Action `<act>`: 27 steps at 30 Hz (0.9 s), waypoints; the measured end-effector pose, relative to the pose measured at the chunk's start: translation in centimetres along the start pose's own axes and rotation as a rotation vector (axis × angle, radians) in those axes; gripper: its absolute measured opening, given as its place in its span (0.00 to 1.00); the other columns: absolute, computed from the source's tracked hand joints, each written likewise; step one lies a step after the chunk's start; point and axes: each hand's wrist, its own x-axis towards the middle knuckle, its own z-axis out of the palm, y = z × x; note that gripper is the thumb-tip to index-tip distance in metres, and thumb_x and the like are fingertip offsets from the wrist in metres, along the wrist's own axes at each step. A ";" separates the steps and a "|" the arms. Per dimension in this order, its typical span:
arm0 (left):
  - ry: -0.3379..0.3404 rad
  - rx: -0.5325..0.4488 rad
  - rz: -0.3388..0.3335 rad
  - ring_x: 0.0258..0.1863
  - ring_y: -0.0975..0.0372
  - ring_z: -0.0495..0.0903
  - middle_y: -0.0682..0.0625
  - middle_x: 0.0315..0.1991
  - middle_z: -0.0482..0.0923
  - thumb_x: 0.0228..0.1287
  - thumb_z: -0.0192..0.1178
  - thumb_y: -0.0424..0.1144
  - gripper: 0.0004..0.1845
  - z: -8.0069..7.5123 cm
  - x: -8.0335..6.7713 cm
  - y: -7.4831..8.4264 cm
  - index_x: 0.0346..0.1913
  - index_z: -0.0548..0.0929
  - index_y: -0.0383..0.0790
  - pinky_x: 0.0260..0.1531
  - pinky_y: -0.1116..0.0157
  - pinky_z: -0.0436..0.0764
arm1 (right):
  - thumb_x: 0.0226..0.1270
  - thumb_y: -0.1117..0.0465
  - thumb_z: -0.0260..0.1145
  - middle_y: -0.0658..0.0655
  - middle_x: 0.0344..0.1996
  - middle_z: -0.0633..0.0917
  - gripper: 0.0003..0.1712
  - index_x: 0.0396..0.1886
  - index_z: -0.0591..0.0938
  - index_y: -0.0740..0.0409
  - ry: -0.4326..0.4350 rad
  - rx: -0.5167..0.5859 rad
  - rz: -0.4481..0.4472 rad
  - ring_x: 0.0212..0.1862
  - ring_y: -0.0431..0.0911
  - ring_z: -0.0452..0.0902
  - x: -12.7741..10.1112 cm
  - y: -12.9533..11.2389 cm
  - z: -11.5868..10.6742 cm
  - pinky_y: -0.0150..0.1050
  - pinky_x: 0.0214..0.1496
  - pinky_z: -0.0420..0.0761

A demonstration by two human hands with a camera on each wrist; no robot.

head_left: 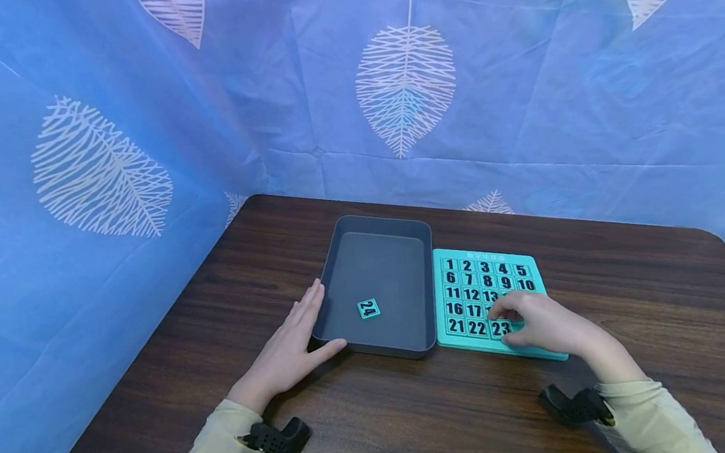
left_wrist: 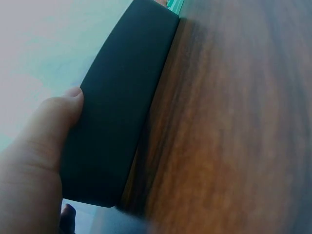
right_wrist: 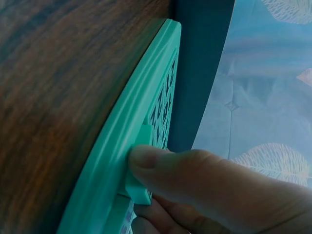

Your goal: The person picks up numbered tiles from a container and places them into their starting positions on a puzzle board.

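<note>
A turquoise number puzzle board (head_left: 499,345) lies on the table, rows of numbered tiles set in it. My right hand (head_left: 542,322) is over its lower right part, pinching the tile marked 23 (head_left: 501,328) between thumb and fingers. In the right wrist view that tile (right_wrist: 142,187) stands a little proud of the board's rim. Some tiles at the right are hidden under the hand. My left hand (head_left: 289,348) rests, fingers straight, against the left side and near corner of a dark grey tray (head_left: 378,254). Inside the tray lies a loose tile marked 24 (head_left: 368,308).
The tray's right wall stands right beside the board's left edge. Both are on a dark wooden table (head_left: 406,424) with rounded corners. Blue cloth (head_left: 298,81) with white leaf prints hangs behind and to the left of the table.
</note>
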 end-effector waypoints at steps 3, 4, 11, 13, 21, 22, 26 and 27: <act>0.001 -0.001 0.001 0.74 0.59 0.40 0.57 0.76 0.34 0.64 0.54 0.64 0.49 0.0 0.0 0.0 0.77 0.41 0.47 0.70 0.55 0.46 | 0.52 0.66 0.73 0.52 0.41 0.82 0.17 0.45 0.83 0.61 0.005 -0.006 -0.004 0.42 0.49 0.77 -0.1 0.1 0.1 0.44 0.41 0.80; 0.002 -0.001 0.001 0.74 0.59 0.40 0.56 0.77 0.34 0.64 0.54 0.64 0.49 0.0 0.0 0.0 0.77 0.41 0.47 0.70 0.54 0.47 | 0.53 0.66 0.73 0.52 0.41 0.82 0.17 0.45 0.83 0.61 0.007 -0.006 -0.006 0.42 0.49 0.77 -0.1 0.2 0.2 0.44 0.41 0.80; -0.002 -0.008 -0.002 0.74 0.58 0.40 0.55 0.77 0.35 0.64 0.54 0.64 0.49 0.0 0.0 0.0 0.77 0.41 0.48 0.70 0.53 0.47 | 0.54 0.64 0.73 0.51 0.41 0.81 0.17 0.45 0.84 0.59 0.012 0.007 -0.006 0.41 0.46 0.76 -0.1 0.3 0.3 0.40 0.39 0.78; -0.002 -0.009 -0.001 0.74 0.58 0.40 0.55 0.77 0.35 0.64 0.54 0.63 0.49 0.0 0.0 0.0 0.77 0.41 0.48 0.70 0.53 0.47 | 0.54 0.63 0.74 0.50 0.40 0.81 0.17 0.45 0.84 0.59 0.017 0.010 -0.005 0.40 0.46 0.76 0.0 0.4 0.4 0.40 0.38 0.78; -0.003 -0.009 -0.001 0.74 0.59 0.40 0.58 0.76 0.33 0.64 0.54 0.64 0.49 0.0 0.0 0.0 0.77 0.41 0.47 0.70 0.54 0.47 | 0.54 0.63 0.74 0.50 0.40 0.81 0.17 0.45 0.84 0.60 0.024 0.027 0.001 0.39 0.45 0.75 0.0 0.4 0.4 0.38 0.36 0.78; -0.002 -0.008 -0.001 0.74 0.59 0.40 0.58 0.76 0.33 0.63 0.54 0.64 0.49 0.0 0.0 0.0 0.77 0.41 0.47 0.70 0.54 0.47 | 0.54 0.63 0.74 0.50 0.40 0.81 0.17 0.45 0.84 0.60 0.025 0.029 0.001 0.39 0.45 0.75 -0.1 0.4 0.4 0.38 0.36 0.78; -0.001 -0.003 -0.001 0.74 0.59 0.40 0.58 0.76 0.33 0.63 0.54 0.64 0.49 0.0 0.1 0.0 0.77 0.41 0.47 0.70 0.53 0.47 | 0.55 0.63 0.74 0.50 0.40 0.81 0.17 0.46 0.84 0.60 0.025 0.032 0.005 0.39 0.45 0.75 -0.1 0.4 0.4 0.38 0.36 0.78; -0.002 -0.002 -0.002 0.74 0.59 0.40 0.57 0.76 0.33 0.63 0.54 0.64 0.49 0.0 0.1 0.0 0.77 0.41 0.47 0.70 0.54 0.47 | 0.55 0.63 0.74 0.50 0.40 0.81 0.17 0.46 0.84 0.60 0.025 0.033 0.007 0.38 0.44 0.75 -0.1 0.5 0.4 0.38 0.36 0.78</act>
